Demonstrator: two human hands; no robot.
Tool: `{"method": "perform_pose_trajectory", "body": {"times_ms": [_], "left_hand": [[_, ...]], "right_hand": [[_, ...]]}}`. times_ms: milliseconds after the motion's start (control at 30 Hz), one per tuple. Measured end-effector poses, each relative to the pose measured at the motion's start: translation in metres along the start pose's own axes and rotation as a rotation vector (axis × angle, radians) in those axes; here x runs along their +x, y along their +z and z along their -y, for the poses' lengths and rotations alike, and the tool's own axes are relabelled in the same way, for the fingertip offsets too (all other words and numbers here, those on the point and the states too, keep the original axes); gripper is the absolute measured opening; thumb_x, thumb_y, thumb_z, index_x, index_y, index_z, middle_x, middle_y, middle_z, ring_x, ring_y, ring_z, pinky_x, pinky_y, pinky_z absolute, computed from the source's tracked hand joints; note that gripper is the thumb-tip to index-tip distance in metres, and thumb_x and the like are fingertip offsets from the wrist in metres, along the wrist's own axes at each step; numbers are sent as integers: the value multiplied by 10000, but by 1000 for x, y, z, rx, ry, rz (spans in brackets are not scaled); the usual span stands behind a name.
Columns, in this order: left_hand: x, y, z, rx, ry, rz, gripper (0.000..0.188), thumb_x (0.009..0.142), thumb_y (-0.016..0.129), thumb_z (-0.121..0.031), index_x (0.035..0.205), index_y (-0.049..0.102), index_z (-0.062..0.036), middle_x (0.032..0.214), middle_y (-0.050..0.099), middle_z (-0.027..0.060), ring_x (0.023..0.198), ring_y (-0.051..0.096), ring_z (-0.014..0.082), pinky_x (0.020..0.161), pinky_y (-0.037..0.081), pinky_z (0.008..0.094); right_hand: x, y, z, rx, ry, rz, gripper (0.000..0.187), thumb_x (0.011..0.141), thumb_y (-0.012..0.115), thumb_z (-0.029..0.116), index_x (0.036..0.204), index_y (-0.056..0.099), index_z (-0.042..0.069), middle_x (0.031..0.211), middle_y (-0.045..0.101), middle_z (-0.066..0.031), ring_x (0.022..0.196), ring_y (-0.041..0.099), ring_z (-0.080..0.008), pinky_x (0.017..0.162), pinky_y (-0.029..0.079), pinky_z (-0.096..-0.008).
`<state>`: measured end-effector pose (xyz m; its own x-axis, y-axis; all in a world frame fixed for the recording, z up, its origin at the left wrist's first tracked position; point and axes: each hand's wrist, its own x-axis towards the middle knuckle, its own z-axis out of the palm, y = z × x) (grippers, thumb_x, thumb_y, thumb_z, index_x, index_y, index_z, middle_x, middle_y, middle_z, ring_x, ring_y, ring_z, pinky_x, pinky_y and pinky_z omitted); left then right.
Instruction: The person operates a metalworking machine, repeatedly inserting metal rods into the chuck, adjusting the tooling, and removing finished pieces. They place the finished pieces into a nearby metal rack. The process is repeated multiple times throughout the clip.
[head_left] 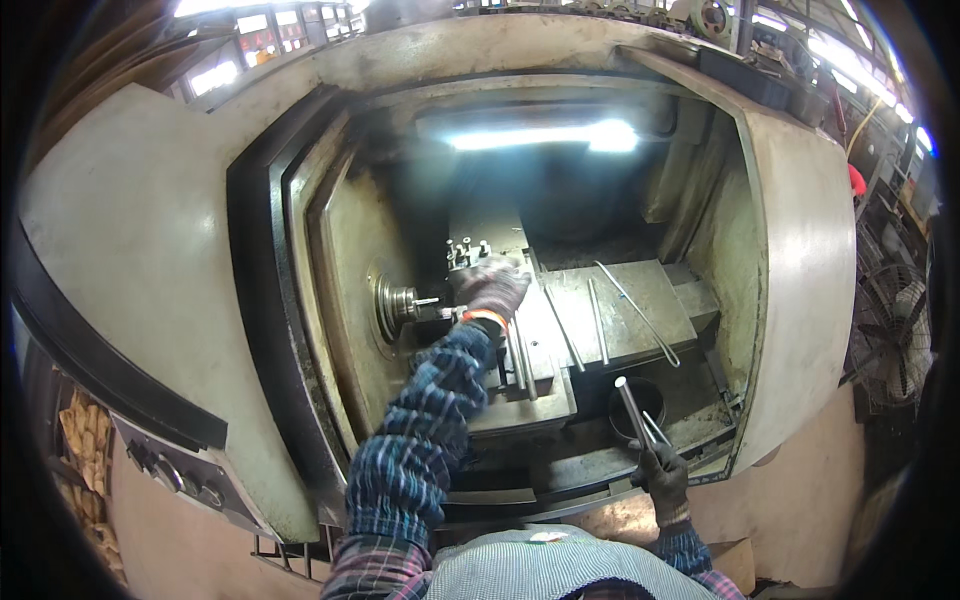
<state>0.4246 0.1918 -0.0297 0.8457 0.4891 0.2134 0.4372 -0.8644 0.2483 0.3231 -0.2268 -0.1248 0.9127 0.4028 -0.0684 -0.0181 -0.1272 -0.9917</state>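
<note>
Silvery and smooth, a metal bar (630, 402) sits in the grasp of the right hand (662, 478), whose dark-gloved fingers close round its lower end near the front edge of the machine (800, 250). Markings on the control panel (190, 483) at lower left are too small to read, and a pale patch on the striped garment (540, 565) is too blurred. From the fist, the bar's long axis slants up and leftward, its free end pointing into the machine, across a round dark container (652, 394). A thinner rod (654, 428) shows beside it; its lower end is hidden at the glove. The left hand (497, 285), gloved in grey, lies over the tool post (466, 252); its fingers are hard to make out, and whether they grasp anything cannot be told. To its right, two straight rods (598, 320) and a looped wire (637, 312) lie on a metal plate (660, 290). Behind, dark haze obscures the machine's interior.
</note>
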Motion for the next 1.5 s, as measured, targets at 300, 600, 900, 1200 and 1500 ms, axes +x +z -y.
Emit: {"method": "perform_pose_trajectory", "body": {"times_ms": [300,600,900,1200,1500], "left_hand": [[70,90,207,811,-58,617,361,953,617,-286,1262,722,-131,1369,658,103,1299,590,360,1024,418,675],[95,53,135,376,217,773,439,854,701,-405,1186,735,-121,1157,735,118,1056,695,299,893,554,443],[71,43,-57,99,746,176,282,982,570,-395,1085,670,-152,1016,685,131,958,681,363,781,552,501],[-114,-141,-50,-607,724,-555,351,853,799,-78,1169,648,-54,1020,703,153,903,701,268,715,568,347],[-351,-207,62,-1346,-132,-800,228,961,664,-244,1024,584,-39,739,566,59,517,491,177,483,445,348]], "right_hand": [[-46,-43,-32,-105,144,-211,435,954,725,427,1074,731,9,711,632,26,548,605,-72,506,473,-236],[-53,-40,-47,40,295,-277,340,951,752,293,1121,715,0,796,688,-26,593,614,-90,523,498,-260],[23,-13,-17,-275,-64,-162,293,932,762,271,1107,747,36,798,728,-82,691,681,-127,625,540,-299],[153,61,40,-424,-379,-73,226,868,793,242,1028,760,85,930,738,-156,839,723,-289,726,565,-361],[303,204,98,-1000,-577,413,316,920,680,403,981,731,97,924,728,-142,875,705,-333,773,562,-440]]}}
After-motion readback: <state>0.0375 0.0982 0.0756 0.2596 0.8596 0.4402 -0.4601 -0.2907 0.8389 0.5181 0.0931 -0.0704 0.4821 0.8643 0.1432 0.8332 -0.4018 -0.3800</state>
